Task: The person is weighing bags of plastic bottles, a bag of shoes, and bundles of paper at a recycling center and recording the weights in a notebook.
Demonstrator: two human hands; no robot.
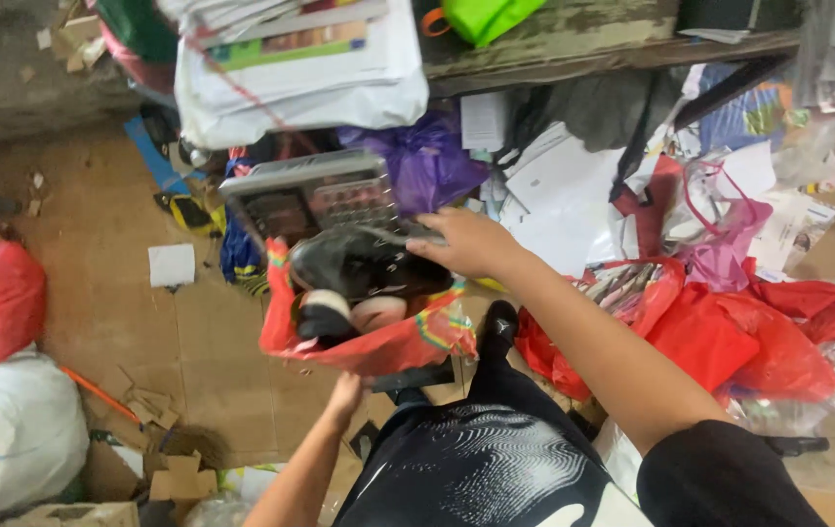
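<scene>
Over the littered floor, your right hand (466, 242) grasps a black shoe (364, 263) half inside the red bag (378, 346), whose underside your left hand (344, 395) clutches.

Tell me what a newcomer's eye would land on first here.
At centre, the right hand grips a black shoe at the mouth of a red bag, which the left hand supports from below. Red plastic bags lie heaped at right, and a white sack sits lower left.
</scene>
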